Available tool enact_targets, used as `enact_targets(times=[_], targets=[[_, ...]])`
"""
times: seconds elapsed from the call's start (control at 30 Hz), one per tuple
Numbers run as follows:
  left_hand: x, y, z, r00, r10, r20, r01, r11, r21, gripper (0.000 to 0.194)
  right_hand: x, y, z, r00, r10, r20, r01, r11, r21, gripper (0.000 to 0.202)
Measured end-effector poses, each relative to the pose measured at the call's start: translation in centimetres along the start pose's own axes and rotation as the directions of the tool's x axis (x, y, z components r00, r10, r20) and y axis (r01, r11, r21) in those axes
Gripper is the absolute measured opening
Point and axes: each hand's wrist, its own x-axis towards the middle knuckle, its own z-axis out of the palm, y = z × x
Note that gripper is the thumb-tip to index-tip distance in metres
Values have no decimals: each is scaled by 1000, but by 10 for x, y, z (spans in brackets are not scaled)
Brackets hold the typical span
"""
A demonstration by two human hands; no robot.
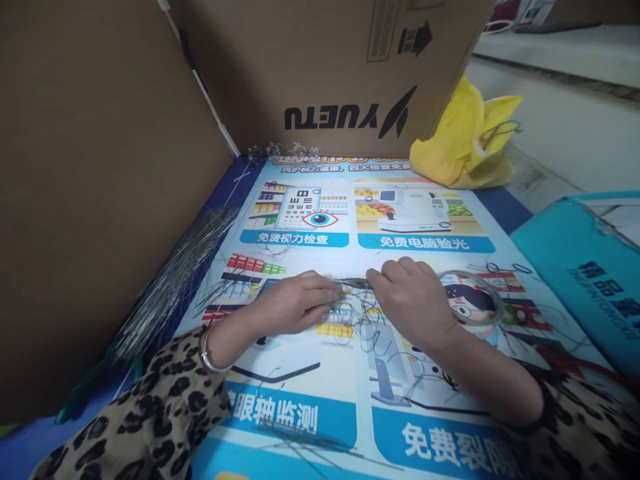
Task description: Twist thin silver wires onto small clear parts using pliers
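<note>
Between my two hands stretches a small bundle of thin metal wires (356, 283), with curled loops dangling below it over the printed sheet. My right hand (413, 300) is closed in a fist around one end of the bundle. The fingers of my left hand (305, 301) are pressed together on the other end, where the wires twist into a tangle. My fingers hide the ends they hold. Beside my right hand lies a clear round coil (499, 308). Loose wire pieces (305, 437) are scattered on the sheet near me.
Cardboard panels (345, 73) stand at the back and left. A sheaf of straight wires (175, 280) leans along the left. Small curled wire pieces (295, 152) lie at the back. A yellow bag (463, 147) and a teal box (580, 267) stand on the right.
</note>
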Motion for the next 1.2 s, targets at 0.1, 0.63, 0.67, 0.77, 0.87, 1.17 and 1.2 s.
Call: enact_targets(times=[0.1, 0.63, 0.67, 0.77, 0.87, 1.17, 1.2], targets=[[0, 1, -1, 1000, 3, 6, -3, 1000, 1, 31, 1, -1, 0, 1000, 16, 11, -17, 1000, 17, 12], [0, 0, 0, 1000, 8, -17, -8, 1000, -6, 31, 5, -5, -1, 995, 41, 87, -46, 998, 48, 12], [0, 0, 0, 1000, 12, -20, -12, 1000, -5, 31, 5, -5, -1, 996, 37, 85, -41, 998, 48, 12], [0, 0, 0, 999, 25, -32, -25, 1000, -4, 30, 4, -2, -2, 997, 11, 72, -14, 999, 41, 12], [0, -1, 0, 999, 27, -28, -27, 1000, -1, 31, 2, 2, -4, 997, -45, 61, 43, 999, 28, 12], [1, 0, -1, 1000, 23, -17, -24, 1000, -7, 30, 1, 12, -12, 988, -148, 41, 149, 989, -5, 11], [1, 0, -1, 1000, 24, -17, -24, 1000, -8, 30, 1, 12, -12, 988, -148, 41, 148, 989, -12, 12]])
